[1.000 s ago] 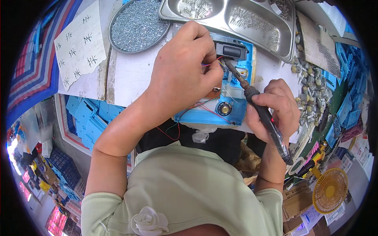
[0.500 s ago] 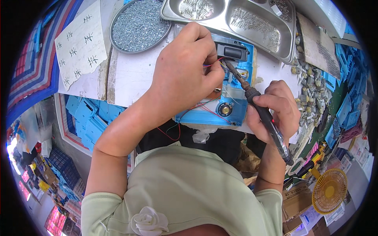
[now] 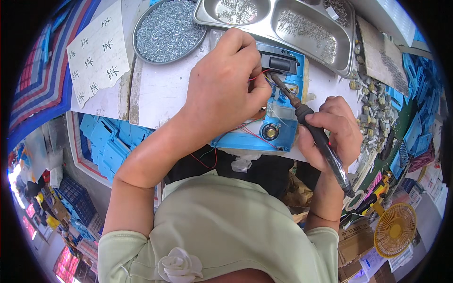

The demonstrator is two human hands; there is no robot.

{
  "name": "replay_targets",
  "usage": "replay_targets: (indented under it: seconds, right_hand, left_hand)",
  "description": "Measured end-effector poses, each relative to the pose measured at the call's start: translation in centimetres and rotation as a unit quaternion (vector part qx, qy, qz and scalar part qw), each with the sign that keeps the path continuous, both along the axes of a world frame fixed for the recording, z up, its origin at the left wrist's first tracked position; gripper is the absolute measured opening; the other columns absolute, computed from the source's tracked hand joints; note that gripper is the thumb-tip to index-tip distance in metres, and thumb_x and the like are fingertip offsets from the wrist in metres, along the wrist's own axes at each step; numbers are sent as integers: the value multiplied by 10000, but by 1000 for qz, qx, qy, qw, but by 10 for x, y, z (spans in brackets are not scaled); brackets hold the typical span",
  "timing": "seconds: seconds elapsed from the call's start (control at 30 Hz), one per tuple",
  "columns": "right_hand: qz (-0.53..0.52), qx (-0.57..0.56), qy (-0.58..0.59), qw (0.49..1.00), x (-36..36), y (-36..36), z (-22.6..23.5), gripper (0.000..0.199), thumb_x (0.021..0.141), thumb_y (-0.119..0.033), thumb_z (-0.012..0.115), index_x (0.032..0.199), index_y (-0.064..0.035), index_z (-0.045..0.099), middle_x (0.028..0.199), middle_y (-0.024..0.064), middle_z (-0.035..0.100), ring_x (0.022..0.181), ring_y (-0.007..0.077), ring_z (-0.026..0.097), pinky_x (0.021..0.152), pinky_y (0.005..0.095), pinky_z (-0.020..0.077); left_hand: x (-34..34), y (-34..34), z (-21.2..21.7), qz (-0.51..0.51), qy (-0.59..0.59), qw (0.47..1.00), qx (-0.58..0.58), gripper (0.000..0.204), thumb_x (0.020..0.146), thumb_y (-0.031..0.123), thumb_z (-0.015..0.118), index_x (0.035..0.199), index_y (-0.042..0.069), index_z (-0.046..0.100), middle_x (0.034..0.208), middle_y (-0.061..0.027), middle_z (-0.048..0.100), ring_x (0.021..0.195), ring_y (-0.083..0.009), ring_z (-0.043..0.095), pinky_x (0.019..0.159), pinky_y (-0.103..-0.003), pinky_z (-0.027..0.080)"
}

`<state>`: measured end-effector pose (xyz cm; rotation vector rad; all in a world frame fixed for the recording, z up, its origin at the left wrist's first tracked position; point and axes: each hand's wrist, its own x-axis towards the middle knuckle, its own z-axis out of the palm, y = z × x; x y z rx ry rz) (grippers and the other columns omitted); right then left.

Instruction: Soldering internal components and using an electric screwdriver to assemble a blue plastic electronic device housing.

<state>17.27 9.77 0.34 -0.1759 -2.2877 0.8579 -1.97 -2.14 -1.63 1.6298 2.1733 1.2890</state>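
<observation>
In my right hand point(image 3: 334, 134) is a black-handled soldering iron point(image 3: 322, 145), its tip pointing up and left. The tip meets the wiring beside a black box-shaped part point(image 3: 281, 62) at the top of a blue plastic housing point(image 3: 284, 137). My left hand point(image 3: 228, 78) pinches a thin red wire point(image 3: 256, 77) close to that tip; its fingertips are partly hidden behind the hand. A round speaker point(image 3: 270, 132) sits low in the housing, with more thin wires trailing off its near edge.
Beyond the housing stand a round dish of small screws point(image 3: 167, 32) and a steel compartment tray point(image 3: 278, 29) of small metal parts. Small motors point(image 3: 370, 101) are heaped at the right. Blue plastic panels point(image 3: 104, 137) fill a bin at left. A yellow fan point(image 3: 395, 229) stands lower right.
Both hands stay almost where they were, with the iron tip still at the same wiring. The whole view has shifted very slightly.
</observation>
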Motion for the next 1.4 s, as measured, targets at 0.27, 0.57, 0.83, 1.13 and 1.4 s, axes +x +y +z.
replay_targets:
  seconds: [0.27,0.57,0.83,1.13,1.4]
  right_hand:
    - [-5,-1,0,1000,3,-2,4,297,682,-1,798,946,-47,670,715,75,610,621,264,542,584,360,448]
    - [-23,-17,-9,1000,22,-7,12,295,682,-3,797,944,-39,666,686,87,590,619,274,536,586,366,443]
    - [-43,-13,2,999,34,-7,10,280,693,-14,801,930,-32,654,663,95,572,618,270,526,609,365,455]
    - [-38,-14,18,999,37,-4,12,273,720,-3,791,951,-22,646,660,95,578,607,267,524,617,366,463]
    - [-65,-11,33,997,53,-1,14,299,726,-2,793,983,-17,641,670,92,588,611,259,521,594,364,427]
  left_hand:
    - [1,0,-2,6,16,1000,10,127,703,-29,708,764,-16,596,966,-103,581,729,-192,623,622,-292,536]
    - [1,0,-3,4,15,1000,13,133,706,-25,711,771,-15,595,956,-100,576,706,-187,609,612,-287,531]
    - [1,0,-2,4,3,1000,13,120,713,33,712,738,14,596,947,-99,581,729,-248,618,626,-352,519]
    - [1,-1,-1,4,1,1000,6,145,718,54,734,732,27,592,951,-96,581,753,-282,620,639,-388,517]
    - [7,-6,15,-25,-10,1000,8,143,773,33,758,857,42,642,922,-89,594,743,-253,625,633,-348,524]
